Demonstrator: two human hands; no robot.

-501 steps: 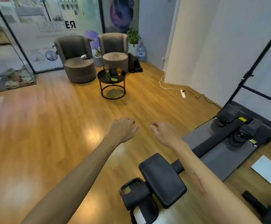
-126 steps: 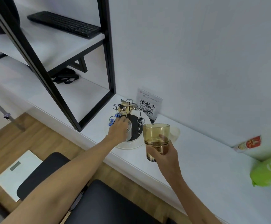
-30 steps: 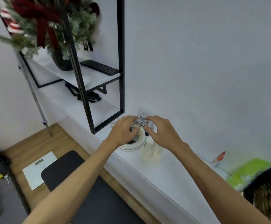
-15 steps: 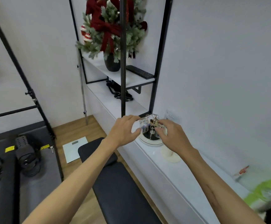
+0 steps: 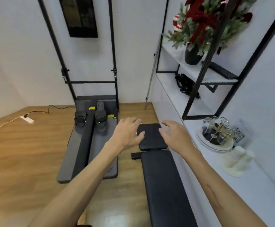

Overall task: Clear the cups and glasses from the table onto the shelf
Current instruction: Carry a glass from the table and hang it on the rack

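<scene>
Small clear glasses [image 5: 206, 126] stand on a round white tray [image 5: 200, 140] with a dark centre, set on the white shelf [image 5: 256, 190] at the right of the head view; at least three show, grouped around a thin metal rack [image 5: 222, 124], though the blur leaves the full count uncertain, and nothing can be made out inside them. Just in front of the tray sits one pale, cream-coloured piece [image 5: 236, 161], too soft in outline to identify. Behind the tray a small card with a QR code [image 5: 239, 135] leans at the wall. Two hands reach forward over a black padded bench [image 5: 163, 177]: the left hand [image 5: 128, 133] has its fingers spread and holds nothing, and the right hand [image 5: 176, 136] is likewise spread and empty, well apart from the tray. Higher up, the black-framed shelving carries one dark vase [image 5: 192, 54] filled with green branches and red ribbon, one black keyboard [image 5: 222, 70] beside it, and one bundle of black straps [image 5: 185, 84] on the level below. On the wooden floor lies one grey exercise machine [image 5: 87, 141] with two foot straps
</scene>
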